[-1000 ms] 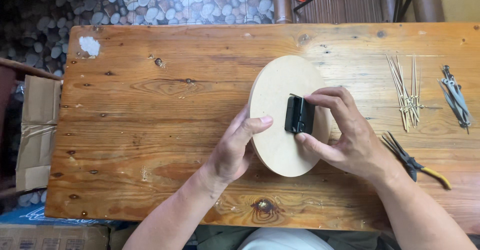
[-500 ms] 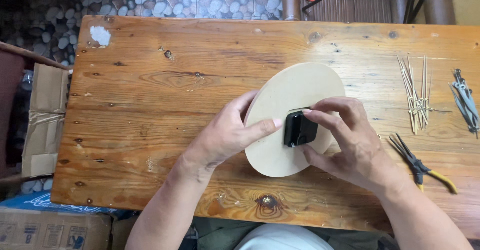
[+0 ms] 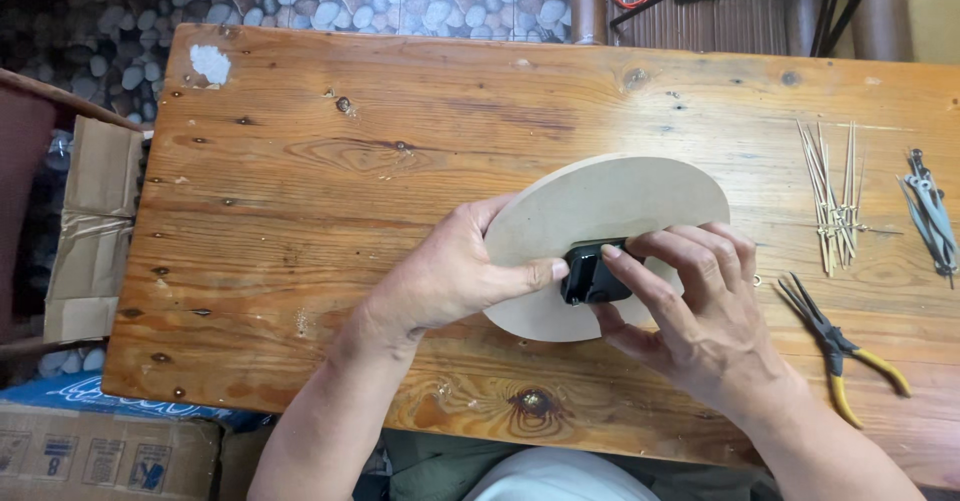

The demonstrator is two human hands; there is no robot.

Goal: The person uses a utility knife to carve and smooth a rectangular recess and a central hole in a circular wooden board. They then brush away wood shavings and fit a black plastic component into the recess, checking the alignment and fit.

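Your round wooden disc lies flat on the desk, and on the near part of the disc sits a small black box-shaped module. That module is caught between your two hands: your left hand comes in from the disc's left edge, its thumb tip pressed against the module's left side, the other fingers curled along the disc's rim. Your right hand covers the disc's near right part, its fingers bent over the top and right side of the module, gripping it; the thumb reaches under from the near side. Both hands are partly closed around the module, not spread flat.

To the right of the disc, well clear of it, a bundle of thin wooden sticks lies on the desk. Beyond them, farther from the disc, rests a small cluster of grey metal pieces. Near your right wrist, just right of the disc, lie yellow-handled pliers. Left of the desk stands a cardboard box. Nothing lies between your hands and the disc.
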